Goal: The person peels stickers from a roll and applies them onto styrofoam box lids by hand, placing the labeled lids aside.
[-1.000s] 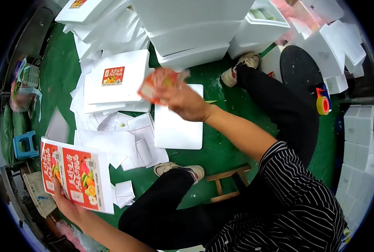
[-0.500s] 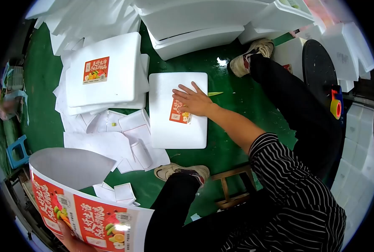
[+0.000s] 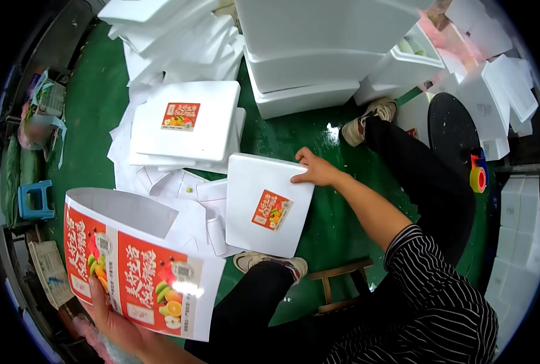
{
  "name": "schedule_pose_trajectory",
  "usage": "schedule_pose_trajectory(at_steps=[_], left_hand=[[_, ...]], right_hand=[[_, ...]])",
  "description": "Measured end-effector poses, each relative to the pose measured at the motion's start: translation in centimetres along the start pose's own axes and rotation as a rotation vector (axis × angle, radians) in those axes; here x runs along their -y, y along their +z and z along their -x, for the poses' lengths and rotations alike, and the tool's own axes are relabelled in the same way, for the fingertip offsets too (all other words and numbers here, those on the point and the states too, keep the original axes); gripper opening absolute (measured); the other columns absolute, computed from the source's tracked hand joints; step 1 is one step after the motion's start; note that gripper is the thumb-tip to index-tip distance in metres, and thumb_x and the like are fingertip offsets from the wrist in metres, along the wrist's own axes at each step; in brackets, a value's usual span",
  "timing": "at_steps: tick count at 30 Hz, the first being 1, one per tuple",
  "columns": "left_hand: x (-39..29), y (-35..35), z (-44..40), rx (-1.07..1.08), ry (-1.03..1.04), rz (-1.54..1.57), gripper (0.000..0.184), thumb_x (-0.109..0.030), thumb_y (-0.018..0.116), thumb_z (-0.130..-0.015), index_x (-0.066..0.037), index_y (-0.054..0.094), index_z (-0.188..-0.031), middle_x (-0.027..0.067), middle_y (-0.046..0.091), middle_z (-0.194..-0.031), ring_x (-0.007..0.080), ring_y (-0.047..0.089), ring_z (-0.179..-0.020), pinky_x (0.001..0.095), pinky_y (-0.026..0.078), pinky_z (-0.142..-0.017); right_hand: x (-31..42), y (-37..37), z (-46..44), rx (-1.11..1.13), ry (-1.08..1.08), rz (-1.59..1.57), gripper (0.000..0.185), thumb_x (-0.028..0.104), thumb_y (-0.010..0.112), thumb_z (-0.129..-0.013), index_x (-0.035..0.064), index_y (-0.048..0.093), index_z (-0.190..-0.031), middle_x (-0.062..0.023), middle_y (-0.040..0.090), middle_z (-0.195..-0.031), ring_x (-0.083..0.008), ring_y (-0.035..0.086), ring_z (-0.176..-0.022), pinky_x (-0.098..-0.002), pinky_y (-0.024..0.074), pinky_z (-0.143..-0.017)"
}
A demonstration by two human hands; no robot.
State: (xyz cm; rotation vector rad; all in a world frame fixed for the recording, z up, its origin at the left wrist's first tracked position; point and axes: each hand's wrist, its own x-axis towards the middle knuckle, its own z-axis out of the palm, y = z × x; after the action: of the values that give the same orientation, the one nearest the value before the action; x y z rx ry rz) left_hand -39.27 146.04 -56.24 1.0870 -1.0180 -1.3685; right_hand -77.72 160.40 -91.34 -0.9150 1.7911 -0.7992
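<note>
My right hand (image 3: 316, 168) grips the upper right edge of a white foam box lid (image 3: 252, 182), thumb on top and the other fingers curled at its side. The lid is turned at an angle and bears a red fruit sticker (image 3: 272, 210). In my left hand (image 3: 113, 321) is a curled sheet of stickers (image 3: 124, 233), with large red labels printed with fruit; the thumb lies on its face. Left of the lid, a stack of foam lids (image 3: 155, 136) carries another sticker (image 3: 181, 116) on top.
Loose backing paper (image 3: 188, 212) lies under and beside the stack. Tall foam boxes (image 3: 318, 73) stand ahead. A round black stool (image 3: 454, 130) with tape rolls (image 3: 477, 179) is on the right, a small wooden stool (image 3: 327, 285) by my legs, a blue stool (image 3: 36, 200) at left.
My right hand has gone from lying flat over the sticker to gripping the lid's edge. The lid has turned and shifted nearer to me. The view has shifted too.
</note>
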Motion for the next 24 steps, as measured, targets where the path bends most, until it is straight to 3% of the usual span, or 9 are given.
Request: schedule_pose_trajectory(at_steps=[3,6,10,13,16,20,22,23,24], left_hand=[[-0.4,-0.3,0.4,0.019,0.129,0.066,0.042,-0.019,0.059,-0.099,0.000,0.046,-0.133,0.0189,0.063,-0.127,0.0240,0.070,-0.104,0.0396,0.063,-0.084],[-0.5,-1.3,0.2,0.025,0.167,0.215,0.041,-0.019,0.059,-0.099,0.001,0.047,-0.133,0.0191,0.063,-0.125,0.0238,0.070,-0.104,0.0410,0.062,-0.086],[-0.5,-1.7,0.3,0.006,0.270,0.216,0.038,-0.018,0.059,-0.100,0.002,0.049,-0.131,0.0189,0.064,-0.125,0.0245,0.070,-0.103,0.0401,0.062,-0.084],[-0.6,-1.5,0.1,-0.036,0.254,0.169,0.037,-0.012,0.059,-0.099,0.002,0.049,-0.131,0.0182,0.063,-0.122,0.0244,0.070,-0.101,0.0382,0.063,-0.083],[-0.7,-0.4,0.1,-0.001,0.160,0.111,0.039,-0.007,0.063,-0.096,0.003,0.048,-0.130,0.0170,0.063,-0.121,0.0229,0.069,-0.103,0.0367,0.061,-0.084],[0.7,1.1,1.1,0.195,0.063,-0.045,0.047,-0.002,0.069,-0.090,-0.002,0.047,-0.131,0.0157,0.064,-0.119,0.0213,0.069,-0.099,0.0351,0.060,-0.084],[1.6,2.5,2.1,0.266,0.055,-0.022,0.053,-0.001,0.072,-0.087,-0.003,0.046,-0.134,0.0138,0.064,-0.121,0.0214,0.068,-0.104,0.0365,0.057,-0.090],[1.7,3.5,3.1,0.346,0.024,-0.006,0.064,-0.002,0.074,-0.086,-0.004,0.043,-0.141,0.0120,0.063,-0.125,0.0223,0.064,-0.111,0.0391,0.053,-0.097],[2.4,4.1,3.8,0.430,0.018,-0.024,0.076,-0.004,0.075,-0.085,-0.006,0.035,-0.150,0.0121,0.059,-0.134,0.0236,0.059,-0.119,0.0415,0.048,-0.103]], right_hand=[[6.5,-3.6,2.2,0.143,-0.183,-0.108,0.068,0.020,0.085,-0.077,0.0032,0.044,-0.129,-0.0088,0.065,-0.100,-0.0134,0.060,-0.092,-0.0282,0.0485,-0.081],[12.7,-2.4,1.9,-0.029,-0.209,-0.540,0.059,0.020,0.079,-0.085,0.0027,0.043,-0.129,-0.0082,0.064,-0.100,-0.0146,0.061,-0.093,-0.0290,0.0508,-0.080],[18.0,2.4,-2.4,-0.283,0.086,-0.796,0.071,0.037,0.076,-0.087,0.0031,0.037,-0.135,-0.0175,0.058,-0.121,-0.0219,0.061,-0.101,-0.0385,0.0521,-0.085],[18.3,4.9,-5.2,-0.452,0.143,-0.723,0.073,0.051,0.065,-0.092,0.0036,0.037,-0.140,-0.0144,0.057,-0.126,-0.0239,0.056,-0.112,-0.0407,0.0456,-0.098],[17.2,6.6,-0.6,-0.276,0.016,-0.771,0.066,0.049,0.058,-0.098,0.0053,0.038,-0.143,-0.0141,0.055,-0.134,-0.0249,0.052,-0.124,-0.0409,0.0401,-0.106],[21.4,6.1,10.5,0.259,-0.316,-1.013,0.060,0.040,0.052,-0.104,0.0065,0.033,-0.151,-0.0145,0.052,-0.140,-0.0228,0.047,-0.133,-0.0408,0.0388,-0.109],[24.2,5.3,15.0,0.401,-0.548,-0.962,0.065,0.031,0.060,-0.101,0.0060,0.030,-0.153,-0.0149,0.051,-0.142,-0.0216,0.047,-0.133,-0.0420,0.0382,-0.110],[26.0,4.3,17.0,0.427,-0.575,-0.859,0.078,0.023,0.069,-0.095,0.0055,0.023,-0.156,-0.0155,0.048,-0.146,-0.0224,0.045,-0.135,-0.0422,0.0356,-0.113],[26.8,3.7,18.1,0.421,-0.513,-0.759,0.092,0.025,0.077,-0.088,0.0052,0.019,-0.157,-0.0142,0.045,-0.149,-0.0229,0.042,-0.139,-0.0408,0.0343,-0.115]])
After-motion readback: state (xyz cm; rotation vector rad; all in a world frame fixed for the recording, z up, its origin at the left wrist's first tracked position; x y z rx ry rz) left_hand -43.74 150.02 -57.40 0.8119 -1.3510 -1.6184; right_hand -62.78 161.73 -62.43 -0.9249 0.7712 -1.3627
